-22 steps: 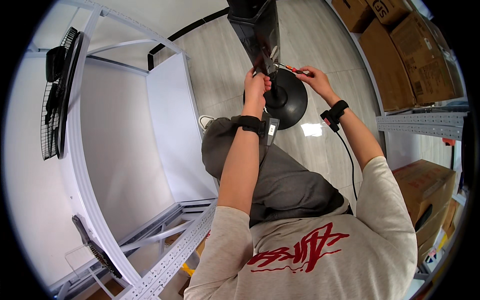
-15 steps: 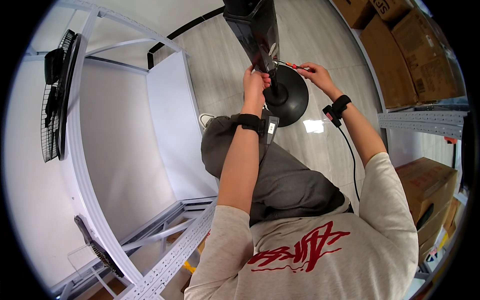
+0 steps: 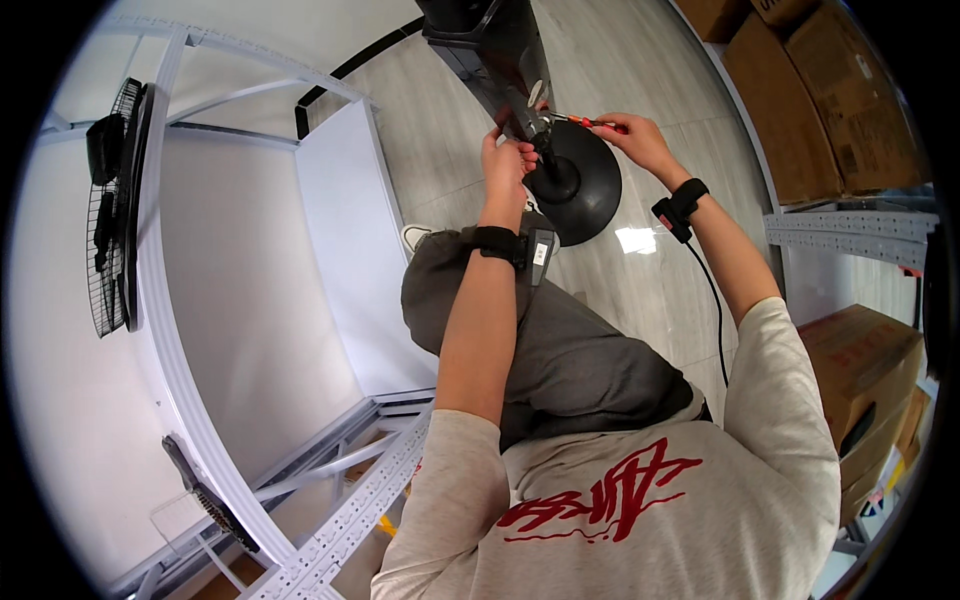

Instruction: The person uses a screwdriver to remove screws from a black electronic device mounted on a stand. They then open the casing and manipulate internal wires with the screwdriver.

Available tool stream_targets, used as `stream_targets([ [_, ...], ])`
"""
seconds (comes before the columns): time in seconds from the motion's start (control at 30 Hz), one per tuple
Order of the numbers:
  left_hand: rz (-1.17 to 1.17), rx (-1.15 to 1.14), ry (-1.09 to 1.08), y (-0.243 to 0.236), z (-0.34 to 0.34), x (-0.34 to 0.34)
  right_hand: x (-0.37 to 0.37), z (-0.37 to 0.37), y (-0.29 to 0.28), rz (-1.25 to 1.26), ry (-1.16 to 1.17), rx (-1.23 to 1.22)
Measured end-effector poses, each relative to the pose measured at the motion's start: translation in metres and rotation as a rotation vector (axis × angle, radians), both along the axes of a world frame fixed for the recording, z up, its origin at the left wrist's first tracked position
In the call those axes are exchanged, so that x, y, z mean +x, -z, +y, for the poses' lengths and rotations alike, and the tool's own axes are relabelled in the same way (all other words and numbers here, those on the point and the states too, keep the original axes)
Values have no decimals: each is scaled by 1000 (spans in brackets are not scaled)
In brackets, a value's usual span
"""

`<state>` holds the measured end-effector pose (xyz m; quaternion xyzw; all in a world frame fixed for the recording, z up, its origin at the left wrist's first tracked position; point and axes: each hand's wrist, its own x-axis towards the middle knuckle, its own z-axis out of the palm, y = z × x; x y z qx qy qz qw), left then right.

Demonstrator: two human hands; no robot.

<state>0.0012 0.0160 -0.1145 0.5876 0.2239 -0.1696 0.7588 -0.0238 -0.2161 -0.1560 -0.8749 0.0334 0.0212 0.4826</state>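
Note:
A black column (image 3: 475, 50) on a round base (image 3: 590, 195) stands at top centre, appearing tilted. My left hand (image 3: 505, 165) has its fingers curled against the column's lower part and grips it. My right hand (image 3: 642, 145) pinches a red-and-black screwdriver (image 3: 600, 124), its tip reaching toward small metal fittings (image 3: 540, 117) on the column's side. The exact contact at the tip is too small to tell. A black strap with a device sits on each wrist.
A white metal shelving frame (image 3: 170, 290) is on my left, with black wire-guarded parts (image 3: 118, 200). Cardboard boxes (image 3: 775, 110) fill shelving at right, with another box (image 3: 860, 370) below. My bent leg (image 3: 570, 380) lies below my hands on the tiled floor side.
The column's top and both my hands appear a little higher and further left, except my right wrist, which is slightly further right. The view has shifted slightly; both grips remain.

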Motion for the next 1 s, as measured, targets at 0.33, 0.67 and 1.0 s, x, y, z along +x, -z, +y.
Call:
stream_targets([
  [0.33, 5, 24, 28, -1, -4, 2, -8, 8, 17, -40, 76, 104],
  [0.67, -3, 4, 11, -2, -3, -1, 6, 0, 14, 532, -120, 432],
  [1.0, 3, 5, 25, -4, -5, 0, 3, 2, 31, 207, -46, 310],
])
